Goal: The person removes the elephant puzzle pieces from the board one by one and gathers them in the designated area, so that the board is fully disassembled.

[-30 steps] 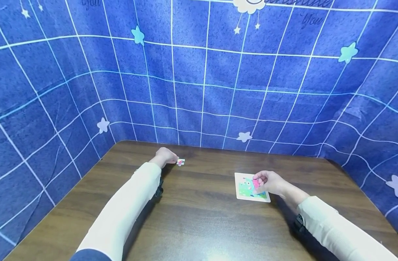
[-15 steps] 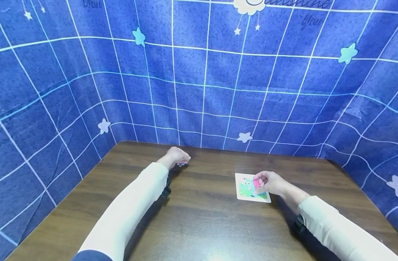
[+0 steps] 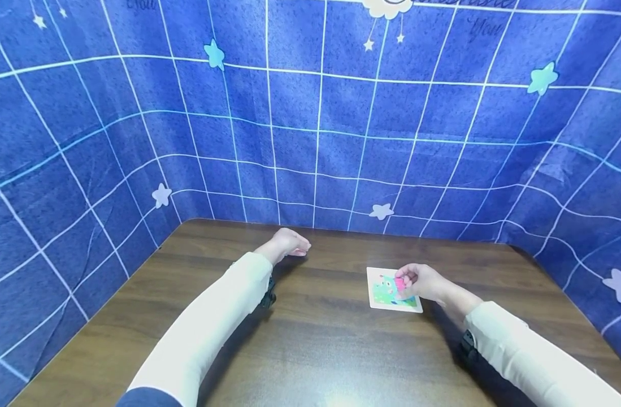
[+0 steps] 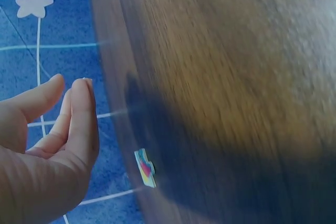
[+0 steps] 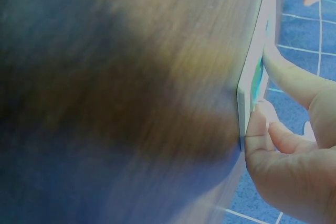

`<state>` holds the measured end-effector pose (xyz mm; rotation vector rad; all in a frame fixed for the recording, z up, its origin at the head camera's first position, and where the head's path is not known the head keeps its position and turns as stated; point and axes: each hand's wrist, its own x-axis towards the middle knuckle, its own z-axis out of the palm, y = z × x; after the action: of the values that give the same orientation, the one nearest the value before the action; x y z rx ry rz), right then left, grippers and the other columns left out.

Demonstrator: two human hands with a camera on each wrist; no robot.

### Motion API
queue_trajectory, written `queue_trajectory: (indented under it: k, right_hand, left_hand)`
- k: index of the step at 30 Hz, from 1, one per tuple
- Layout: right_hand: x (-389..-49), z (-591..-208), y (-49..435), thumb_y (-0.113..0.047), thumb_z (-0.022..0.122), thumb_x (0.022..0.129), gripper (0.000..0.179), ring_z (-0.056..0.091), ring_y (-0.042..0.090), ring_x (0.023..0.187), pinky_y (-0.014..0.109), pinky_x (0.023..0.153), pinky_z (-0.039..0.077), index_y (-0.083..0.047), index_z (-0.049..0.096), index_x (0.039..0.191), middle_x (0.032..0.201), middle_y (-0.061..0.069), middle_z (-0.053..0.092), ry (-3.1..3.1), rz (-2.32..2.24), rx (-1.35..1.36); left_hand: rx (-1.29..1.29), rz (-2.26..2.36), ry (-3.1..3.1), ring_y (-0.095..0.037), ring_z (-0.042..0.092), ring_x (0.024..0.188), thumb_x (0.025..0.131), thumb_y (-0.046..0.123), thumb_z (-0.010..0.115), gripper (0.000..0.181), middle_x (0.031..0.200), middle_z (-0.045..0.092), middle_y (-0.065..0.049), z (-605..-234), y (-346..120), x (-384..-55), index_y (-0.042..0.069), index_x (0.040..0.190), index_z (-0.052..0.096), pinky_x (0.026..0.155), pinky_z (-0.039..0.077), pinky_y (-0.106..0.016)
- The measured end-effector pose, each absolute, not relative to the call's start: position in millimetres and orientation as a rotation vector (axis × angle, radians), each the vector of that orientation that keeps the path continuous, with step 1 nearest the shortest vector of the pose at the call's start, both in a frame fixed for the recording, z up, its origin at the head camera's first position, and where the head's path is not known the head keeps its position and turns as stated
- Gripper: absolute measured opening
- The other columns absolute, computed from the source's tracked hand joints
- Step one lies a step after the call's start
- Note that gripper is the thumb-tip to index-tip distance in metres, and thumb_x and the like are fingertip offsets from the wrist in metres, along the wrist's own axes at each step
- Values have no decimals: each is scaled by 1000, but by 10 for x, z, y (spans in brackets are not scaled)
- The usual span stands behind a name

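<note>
My left hand (image 3: pixel 289 243) hovers over the far part of the table, its fingers loosely bent and holding nothing in the left wrist view. Below it on the wood lies a small puzzle piece (image 4: pixel 145 168) in pink, yellow and teal; the hand hides it in the head view. My right hand (image 3: pixel 419 282) rests over the right half of a square puzzle board (image 3: pixel 383 302) with a green and teal cartoon animal. Thumb and bent forefinger stand apart at the board's face, a pink patch (image 3: pixel 400 284) between them. Whether that patch is a loose piece, I cannot tell.
The brown wooden table (image 3: pixel 310 339) reaches back to a blue curtain (image 3: pixel 310 141) with white grid lines and stars. Dark wrist-camera mounts (image 3: pixel 268 294) sit under both white sleeves.
My left hand has moved to the right, away from beside the small puzzle piece, and now covers it in the head view. The right hand and the board stay in place.
</note>
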<state>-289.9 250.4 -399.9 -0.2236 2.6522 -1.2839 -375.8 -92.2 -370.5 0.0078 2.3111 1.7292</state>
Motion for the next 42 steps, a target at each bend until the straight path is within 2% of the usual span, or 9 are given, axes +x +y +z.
queue_trajectory:
  k: [4,11,17,20,27,42]
  right_hand:
    - [-2903,-3995,2501,2,84,67,49,48,16,79,21,65,43,7,60,109,85,8,53,2653,-1276,-219]
    - [-2896,-3996,2506,2,83,67,49,47,17,79,21,65,43,8,59,110,85,7,52,2652,-1265,-237]
    - [-2877,-3972,2496,1,84,67,53,48,17,80,22,66,44,8,58,113,86,7,52,2640,-1263,-222]
    - [-2881,-3979,2494,0,84,67,54,48,17,80,22,66,44,7,59,113,87,7,53,2645,-1264,-199]
    - [-2898,-4006,2507,-1,85,66,52,49,18,82,23,68,45,6,60,111,89,9,55,2665,-1248,-193]
    - [-2874,-3965,2473,-1,85,66,52,49,18,82,23,69,44,6,59,111,88,9,54,2669,-1245,-190]
  left_hand:
    - [20,1736,2265,-36,65,109,88,-10,59,29,124,60,-31,-3715,-849,-3764,-17,115,59,90,57,-33]
    - [39,1730,2199,-36,66,105,88,-8,61,30,122,61,-31,-3735,-679,-3752,-14,117,60,83,60,-31]
    - [61,1728,2190,-28,70,93,87,-6,63,29,117,65,-27,-3719,-599,-3748,-12,115,62,78,61,-28]
    - [75,1731,2181,-28,70,93,88,-6,63,30,118,64,-28,-3694,-570,-3713,-12,117,61,80,60,-29]
    - [154,1739,2140,-41,62,112,88,-6,62,31,121,62,-30,-3714,-506,-3628,-11,119,60,86,59,-33]
    - [252,1719,2074,-39,65,108,88,-7,62,29,118,64,-29,-3764,-276,-3481,-12,117,60,85,59,-35]
